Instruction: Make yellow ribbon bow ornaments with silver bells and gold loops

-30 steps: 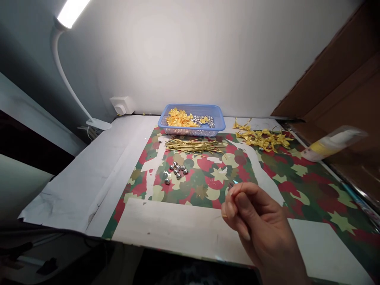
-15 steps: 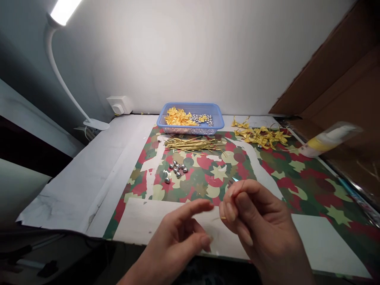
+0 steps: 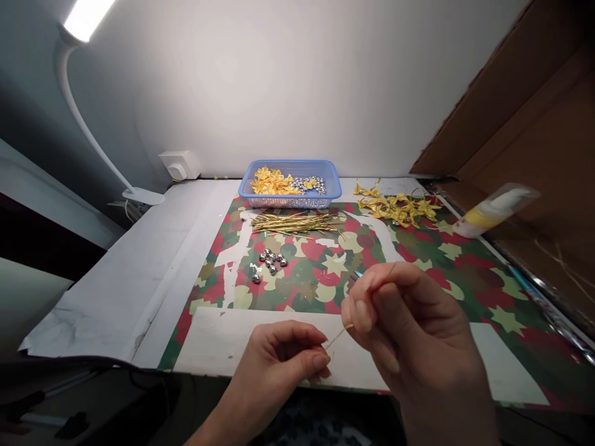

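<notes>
Between my two hands, over the white strip at the near edge, runs a thin gold strand (image 3: 338,335). My left hand (image 3: 283,365) pinches its lower left end between thumb and fingertips. My right hand (image 3: 413,334) is closed round the other end, its thumb against the curled index finger; what else it may hold is hidden. A small bluish pointed tip (image 3: 357,274) shows just behind the right fingers; I cannot tell if it is held. Silver bells (image 3: 271,259) lie in a cluster beyond my left hand, and a pile of similar gold strands (image 3: 292,223) lies behind them.
A blue basket (image 3: 290,201) at the back holds yellow ribbon bows (image 3: 274,181) and silver bells. More yellow bows with strands (image 3: 400,209) lie at back right, near a pump bottle (image 3: 493,214). A lamp (image 3: 83,118) stands left; cardboard (image 3: 520,111) walls the right.
My left hand has closed its thumb and fingers on the strand's end, where before they were apart. The strand now stretches between both hands. The view has shifted slightly.
</notes>
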The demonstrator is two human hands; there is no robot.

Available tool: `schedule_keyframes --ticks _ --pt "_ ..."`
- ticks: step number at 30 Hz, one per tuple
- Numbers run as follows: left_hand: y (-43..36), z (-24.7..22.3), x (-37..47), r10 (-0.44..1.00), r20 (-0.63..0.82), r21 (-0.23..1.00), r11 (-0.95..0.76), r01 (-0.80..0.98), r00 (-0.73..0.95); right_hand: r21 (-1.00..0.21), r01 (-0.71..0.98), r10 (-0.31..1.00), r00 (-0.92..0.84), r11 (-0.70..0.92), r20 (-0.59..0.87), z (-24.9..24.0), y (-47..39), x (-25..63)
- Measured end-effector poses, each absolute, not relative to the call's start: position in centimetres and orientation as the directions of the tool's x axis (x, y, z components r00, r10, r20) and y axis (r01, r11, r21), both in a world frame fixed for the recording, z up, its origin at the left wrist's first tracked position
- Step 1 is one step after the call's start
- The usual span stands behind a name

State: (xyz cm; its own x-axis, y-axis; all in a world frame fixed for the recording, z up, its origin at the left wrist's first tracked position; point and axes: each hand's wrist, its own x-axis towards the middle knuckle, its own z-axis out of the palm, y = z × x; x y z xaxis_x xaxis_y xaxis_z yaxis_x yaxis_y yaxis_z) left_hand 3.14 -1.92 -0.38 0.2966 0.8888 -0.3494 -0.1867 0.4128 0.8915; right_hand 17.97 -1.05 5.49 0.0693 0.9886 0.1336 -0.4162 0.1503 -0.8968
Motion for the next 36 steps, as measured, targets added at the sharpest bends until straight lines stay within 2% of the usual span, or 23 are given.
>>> schedule_keyframes --ticks 5,9,11,13,16,18,19,21,23,25,28,30,33,36 --pt "-1.8 -0.7 3.2 0.905 -0.299 0.929 0.349 -0.123 0.304 -0.861 -0.476 0.979 0.001 0.181 0.206 4.5 -0.7 18.7" --pt "-1.7 -0.9 2.7 0.925 -0.26 0.941 0.307 -0.141 0.278 -0.855 -0.473 0.971 0.003 0.211 0.239 3.9 -0.4 19.5" --pt "-1.7 -0.8 2.3 0.932 -0.248 0.926 0.308 -0.218 0.265 -0.855 -0.46 0.967 0.032 0.238 0.252 3.6 -0.2 19.8" --pt "-1.7 -0.5 2.0 0.92 -0.285 0.817 0.38 -0.434 0.27 -0.862 -0.439 0.966 0.073 0.253 0.246 3.1 0.0 20.1" --pt "-1.7 0.0 1.8 0.884 -0.326 0.477 0.46 -0.749 0.335 -0.893 -0.373 0.967 0.099 0.254 0.233 2.0 -0.3 20.0" --pt "-1.6 0.2 1.9 0.884 -0.306 0.36 0.45 -0.817 0.352 -0.926 -0.32 0.979 0.099 0.199 0.176 1.2 -0.8 19.6" --pt "-1.5 0.2 1.9 0.892 -0.298 0.358 0.434 -0.827 0.339 -0.941 -0.3 0.986 0.101 0.157 0.133 0.9 -1.1 19.4" --pt "-1.3 0.0 1.9 0.929 -0.275 0.533 0.362 -0.764 0.248 -0.955 -0.289 0.994 0.104 0.072 0.043 0.5 -1.7 19.1" --pt "-1.0 -0.3 1.8 0.967 -0.209 0.776 0.255 -0.577 0.146 -0.948 -0.316 0.996 0.085 0.028 0.001 0.5 -2.1 18.9" --pt "-0.8 -0.4 1.6 0.984 -0.135 0.913 0.168 -0.371 0.114 -0.934 -0.358 0.999 0.045 0.008 -0.009 0.9 -2.2 19.0" --pt "-0.7 0.0 1.4 0.979 -0.056 0.978 0.093 -0.188 0.194 -0.906 -0.424 1.0 -0.011 -0.009 -0.005 1.7 -2.0 19.2" --pt "-0.9 0.6 1.5 0.929 0.047 0.999 -0.054 0.009 0.366 -0.886 -0.463 0.999 -0.04 -0.029 -0.012 2.2 -1.7 19.2" --pt "-1.1 1.4 1.9 0.786 0.089 0.928 -0.289 0.236 0.612 -0.865 -0.499 0.997 -0.073 -0.058 -0.024 2.4 -1.5 18.9" --pt "-0.9 1.5 2.1 0.775 0.084 0.895 -0.335 0.294 0.626 -0.867 -0.494 0.995 -0.102 -0.065 -0.016 2.3 -1.4 18.8"
